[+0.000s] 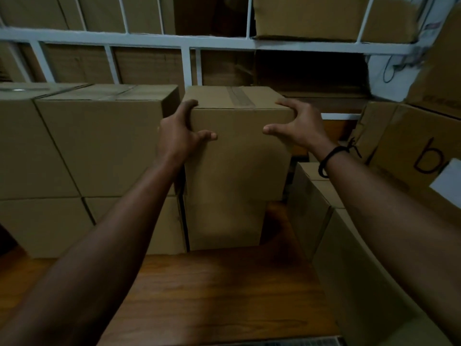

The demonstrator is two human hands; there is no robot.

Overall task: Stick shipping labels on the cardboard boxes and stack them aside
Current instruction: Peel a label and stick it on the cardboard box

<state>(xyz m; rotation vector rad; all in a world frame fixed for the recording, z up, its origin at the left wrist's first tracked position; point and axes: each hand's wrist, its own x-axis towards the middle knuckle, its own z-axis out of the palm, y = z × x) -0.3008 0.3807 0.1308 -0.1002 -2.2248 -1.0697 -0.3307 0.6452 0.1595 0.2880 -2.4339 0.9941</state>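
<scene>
A plain taped cardboard box (pixel 239 151) stands upright at the centre, on top of another box (pixel 224 226) that rests on the wooden table. My left hand (pixel 180 132) grips its upper left corner, fingers over the top edge and thumb on the front face. My right hand (pixel 296 123) clamps the upper right corner the same way; a black cord sits on that wrist. No label shows on the box's visible faces.
Stacked boxes (pixel 99 141) fill the left, two high, touching the held box. More boxes (pixel 411 156) lean at the right, one with a white label (pixel 449 183). A white metal rack (pixel 189 43) with boxes stands behind. The wooden tabletop (pixel 212 290) lies in front.
</scene>
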